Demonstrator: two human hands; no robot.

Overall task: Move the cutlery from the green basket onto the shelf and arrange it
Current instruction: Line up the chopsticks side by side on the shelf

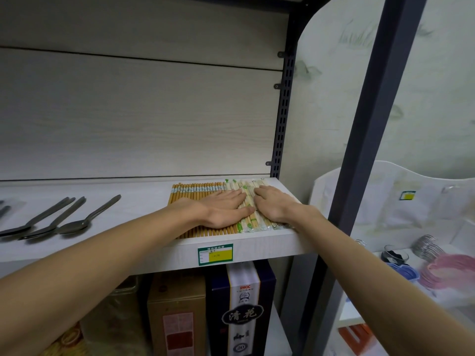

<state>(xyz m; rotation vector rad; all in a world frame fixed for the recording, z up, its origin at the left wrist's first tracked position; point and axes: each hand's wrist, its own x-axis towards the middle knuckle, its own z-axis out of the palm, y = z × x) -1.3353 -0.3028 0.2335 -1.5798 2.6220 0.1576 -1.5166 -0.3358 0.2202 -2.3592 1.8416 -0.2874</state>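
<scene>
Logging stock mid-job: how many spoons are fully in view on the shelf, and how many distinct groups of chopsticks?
Spoons lying left on the shelf: 3
Brown chopstick group, partly under the left hand: 1
Wrapped pale chopstick group, under the right hand: 1
Total: 5

A single head-worn camera gives the only view — it looks forward and a little down at the shelf from close range, near enough that both forearms run in from the lower corners. The shelf board sits about mid-frame, its back panel filling the upper part and boxes on the level below showing underneath. The wide lens bows the dark upright post at the right — no second view shares the scene.
</scene>
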